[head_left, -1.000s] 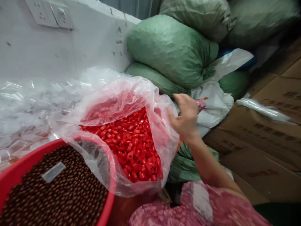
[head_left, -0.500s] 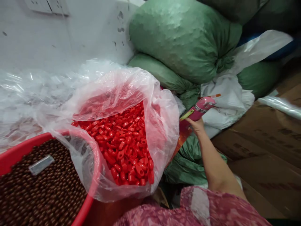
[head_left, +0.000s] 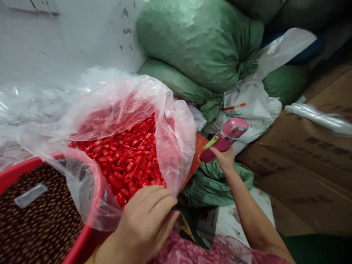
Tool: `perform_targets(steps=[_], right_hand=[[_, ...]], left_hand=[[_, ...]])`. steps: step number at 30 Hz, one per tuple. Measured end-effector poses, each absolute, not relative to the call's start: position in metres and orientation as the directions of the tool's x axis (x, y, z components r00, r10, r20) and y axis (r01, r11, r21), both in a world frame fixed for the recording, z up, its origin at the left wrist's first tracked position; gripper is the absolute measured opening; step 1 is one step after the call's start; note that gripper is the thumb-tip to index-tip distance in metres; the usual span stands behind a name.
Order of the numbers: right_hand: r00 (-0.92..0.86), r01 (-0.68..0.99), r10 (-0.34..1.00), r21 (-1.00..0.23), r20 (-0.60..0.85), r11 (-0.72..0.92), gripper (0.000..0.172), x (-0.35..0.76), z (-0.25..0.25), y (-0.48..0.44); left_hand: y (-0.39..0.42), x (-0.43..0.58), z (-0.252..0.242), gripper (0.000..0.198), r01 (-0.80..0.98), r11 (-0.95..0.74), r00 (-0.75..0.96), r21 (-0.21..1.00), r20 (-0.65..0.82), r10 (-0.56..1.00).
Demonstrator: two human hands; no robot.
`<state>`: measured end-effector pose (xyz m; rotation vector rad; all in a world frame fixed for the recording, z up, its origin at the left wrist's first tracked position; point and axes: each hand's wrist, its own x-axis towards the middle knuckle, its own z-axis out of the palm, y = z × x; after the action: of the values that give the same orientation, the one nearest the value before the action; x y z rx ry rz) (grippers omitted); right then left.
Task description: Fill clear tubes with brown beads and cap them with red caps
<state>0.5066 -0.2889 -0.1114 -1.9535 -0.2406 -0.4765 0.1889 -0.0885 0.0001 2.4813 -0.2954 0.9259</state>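
Note:
My left hand (head_left: 145,220) is curled over the front edge of a clear plastic bag (head_left: 176,154), its fingers closed on the film; motion blurs it slightly. The bag holds a heap of small glossy red plastic pieces (head_left: 129,157). To the right, my right hand (head_left: 224,157) grips a pink thermos flask (head_left: 233,128) with a metal band, tilted with its top away to the right. A narrow yellow-green strip (head_left: 211,143) shows beside the thumb. Behind the flask's lower end is an orange surface (head_left: 200,146), partly covered by the bag.
A red tub (head_left: 96,183) of dark brown beads (head_left: 41,223) stands at left, a small clear piece (head_left: 30,195) on top. Stuffed green sacks (head_left: 198,40) are piled at the back. Cardboard boxes (head_left: 302,157) line the right; clear plastic packaging (head_left: 33,106) lies along the wall.
My left hand has come into view and onto the bag's front edge. My right hand still holds the pink flask, now slightly lower. The whole scene has shifted left in view.

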Motion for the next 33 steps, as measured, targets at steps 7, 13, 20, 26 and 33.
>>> perform_targets(steps=[7,13,20,26,33], right_hand=[[0.926,0.375,0.101,-0.85,0.364,-0.37,0.041,0.403,-0.085,-0.291],[0.856,0.441,0.401,-0.865,0.326,-0.238,0.029,0.337,-0.093,-0.27],[0.643,0.62,0.681,-0.76,0.351,-0.194,0.045,0.325,-0.082,-0.276],[0.485,0.675,0.802,-0.732,0.349,-0.09,0.077,0.34,-0.017,-0.307],[0.356,0.852,0.777,-0.522,0.52,-0.041,0.081,0.328,0.018,-0.29]], left_hand=[[-0.125,0.259,-0.032,0.052,-0.303,-0.679,0.891,0.669,0.452,0.048],[-0.14,0.265,-0.039,0.083,-0.173,-0.382,0.96,0.908,0.243,0.142],[-0.142,0.255,-0.063,0.063,-0.146,-0.193,0.924,0.97,0.203,0.323],[-0.139,0.249,-0.063,0.06,-0.141,-0.18,0.956,0.974,0.181,0.231],[-0.145,0.247,-0.056,0.073,-0.137,-0.284,0.98,0.949,0.172,0.099]])
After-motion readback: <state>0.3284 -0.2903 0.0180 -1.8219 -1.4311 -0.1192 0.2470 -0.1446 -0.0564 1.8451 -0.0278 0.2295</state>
